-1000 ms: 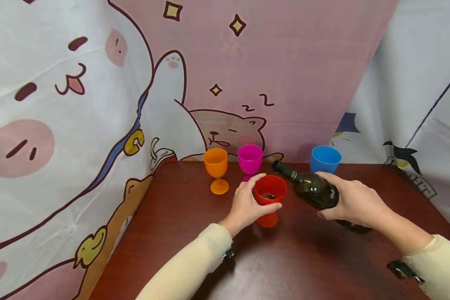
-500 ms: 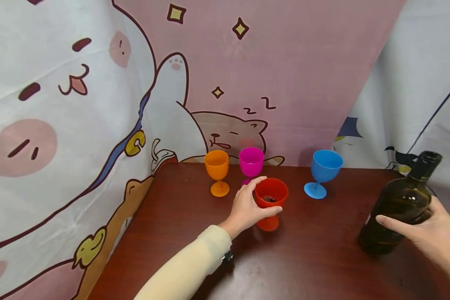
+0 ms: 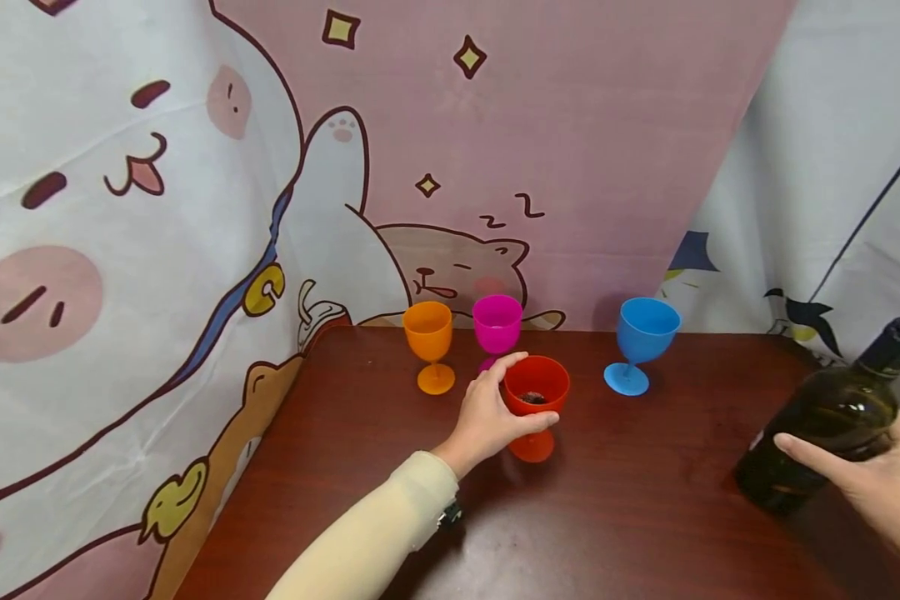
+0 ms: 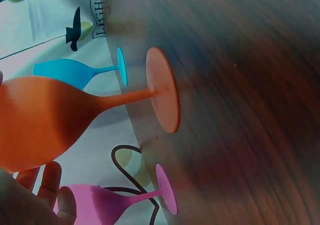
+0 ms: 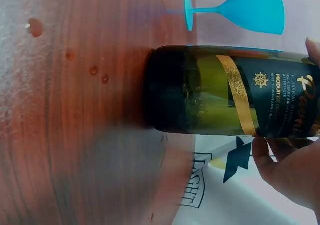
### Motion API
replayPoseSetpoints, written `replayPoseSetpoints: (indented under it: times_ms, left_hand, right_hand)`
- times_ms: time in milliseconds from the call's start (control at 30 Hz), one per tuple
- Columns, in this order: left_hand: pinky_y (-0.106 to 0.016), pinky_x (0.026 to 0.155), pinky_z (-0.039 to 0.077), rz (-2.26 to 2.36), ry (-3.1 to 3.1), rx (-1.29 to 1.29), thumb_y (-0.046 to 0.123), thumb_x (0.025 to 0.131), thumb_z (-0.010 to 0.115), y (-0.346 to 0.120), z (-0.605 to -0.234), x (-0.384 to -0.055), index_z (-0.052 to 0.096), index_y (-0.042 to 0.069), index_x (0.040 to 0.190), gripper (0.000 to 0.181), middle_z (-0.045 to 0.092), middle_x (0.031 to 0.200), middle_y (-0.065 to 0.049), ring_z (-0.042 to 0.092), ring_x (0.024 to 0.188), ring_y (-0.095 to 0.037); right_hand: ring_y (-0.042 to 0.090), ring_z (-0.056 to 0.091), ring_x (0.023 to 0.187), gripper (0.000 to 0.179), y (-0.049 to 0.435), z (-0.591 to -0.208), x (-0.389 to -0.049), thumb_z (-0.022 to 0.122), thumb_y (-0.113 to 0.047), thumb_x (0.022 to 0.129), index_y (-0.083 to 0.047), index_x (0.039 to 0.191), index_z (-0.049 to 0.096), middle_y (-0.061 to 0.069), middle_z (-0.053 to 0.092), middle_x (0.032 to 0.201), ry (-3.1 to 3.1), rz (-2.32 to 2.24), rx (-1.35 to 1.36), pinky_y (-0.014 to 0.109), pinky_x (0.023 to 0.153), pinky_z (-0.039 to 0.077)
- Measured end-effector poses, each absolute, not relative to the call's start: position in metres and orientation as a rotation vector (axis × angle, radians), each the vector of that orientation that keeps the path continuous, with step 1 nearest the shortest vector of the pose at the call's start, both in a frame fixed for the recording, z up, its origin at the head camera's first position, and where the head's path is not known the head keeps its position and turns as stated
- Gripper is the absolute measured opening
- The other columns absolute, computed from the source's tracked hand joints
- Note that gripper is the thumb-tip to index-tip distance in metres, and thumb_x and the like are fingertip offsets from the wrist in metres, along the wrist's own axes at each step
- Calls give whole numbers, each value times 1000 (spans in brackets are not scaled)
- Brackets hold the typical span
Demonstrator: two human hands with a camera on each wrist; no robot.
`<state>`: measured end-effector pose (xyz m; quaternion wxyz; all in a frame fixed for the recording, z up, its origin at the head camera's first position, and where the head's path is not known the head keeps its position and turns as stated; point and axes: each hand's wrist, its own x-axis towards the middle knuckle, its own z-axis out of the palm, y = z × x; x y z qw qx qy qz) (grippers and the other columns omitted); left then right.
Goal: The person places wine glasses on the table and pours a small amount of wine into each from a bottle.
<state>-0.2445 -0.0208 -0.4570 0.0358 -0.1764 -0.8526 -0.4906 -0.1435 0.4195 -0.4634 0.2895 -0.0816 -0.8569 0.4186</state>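
Observation:
A red plastic goblet (image 3: 537,377) stands upright on the table with a little dark liquid in its bowl. My left hand (image 3: 487,418) holds it, thumb and fingers round the bowl; in the left wrist view its foot (image 4: 162,90) lies flat on the wood. Far to the right, my right hand (image 3: 873,471) grips a dark green wine bottle (image 3: 817,421) by its body, roughly upright. The right wrist view shows the bottle's black and gold label (image 5: 275,92) and some liquid inside. Its base is at the tabletop; whether it touches, I cannot tell.
Along the back of the table (image 3: 622,517) stand an orange goblet (image 3: 429,335), a magenta goblet (image 3: 497,323), partly hidden by my left hand, and a blue goblet (image 3: 645,332). Several drops (image 5: 94,71) lie on the wood near the bottle. A printed cloth (image 3: 607,167) hangs behind.
My right hand has carried the bottle from its tilt beside the red goblet's rim to the right side, turned roughly upright and lowered. My left hand has stayed on the goblet.

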Motion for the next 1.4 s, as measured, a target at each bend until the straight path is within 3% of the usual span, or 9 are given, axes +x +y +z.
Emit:
replayPoseSetpoints:
  times_ms: [233, 467, 533, 733, 1000, 1100, 1233, 1400]
  left_hand:
    - [-32, 96, 59, -1519, -2600, -566, 47, 79, 94, -21, -456, -244, 48, 36, 155, 90, 64, 137, 9, 56, 124, -15]
    - [-38, 105, 59, -1518, -2578, -571, 46, 81, 92, -15, -456, -241, 42, 36, 161, 95, 60, 148, 9, 58, 131, -16]
    - [-41, 107, 58, -1510, -2580, -549, 47, 81, 92, -9, -456, -240, 40, 34, 163, 98, 59, 149, 7, 58, 132, -17]
    - [-32, 100, 60, -1516, -2570, -494, 47, 81, 93, 14, -455, -245, 43, 23, 159, 96, 63, 145, 6, 60, 127, -14]
    - [-29, 92, 61, -1563, -2537, -379, 50, 79, 93, 56, -453, -265, 52, 24, 150, 86, 68, 137, 6, 63, 120, -14]
    - [-33, 94, 62, -1561, -2512, -320, 49, 80, 93, 72, -452, -278, 53, 23, 151, 85, 69, 137, 5, 64, 120, -16]
    - [-38, 99, 62, -1575, -2479, -241, 46, 83, 90, 86, -450, -297, 51, 21, 153, 84, 68, 139, 2, 65, 123, -19]
    - [-44, 106, 59, -1613, -2474, -102, 45, 89, 86, 92, -450, -315, 45, 15, 157, 85, 64, 144, -5, 63, 129, -25]
  right_hand:
    - [-22, 60, 88, 76, 419, -463, -142, 91, 5, 79, -19, 145, 61, -35, 62, 109, -2289, 1153, -98, 0, 70, 47]
    - [-26, 49, 83, 72, 416, -455, -139, 93, -5, 79, -34, 137, 61, -45, 52, 99, -2266, 979, -256, -2, 65, 38]
    - [-24, 49, 78, 76, 415, -455, -139, 92, -3, 78, -31, 141, 60, -44, 52, 98, -2240, 973, -262, 0, 62, 39]
    - [-26, 47, 80, 84, 416, -455, -140, 93, -2, 76, -29, 147, 58, -45, 51, 99, -2232, 957, -267, -2, 65, 37]
    - [-22, 55, 80, 81, 420, -456, -140, 92, 7, 73, -23, 141, 62, -39, 60, 102, -2212, 1036, -177, -2, 68, 43]
    - [-21, 48, 81, 84, 422, -455, -135, 94, -6, 76, -31, 148, 57, -45, 51, 103, -2268, 982, -286, 1, 69, 36]
    - [-15, 36, 84, 97, 422, -455, -131, 96, -28, 79, -35, 160, 43, -45, 37, 108, -2369, 880, -439, 17, 71, 30]
    - [-15, 37, 86, 101, 421, -455, -131, 96, -32, 79, -35, 163, 40, -45, 38, 107, -2392, 893, -443, 21, 72, 29]
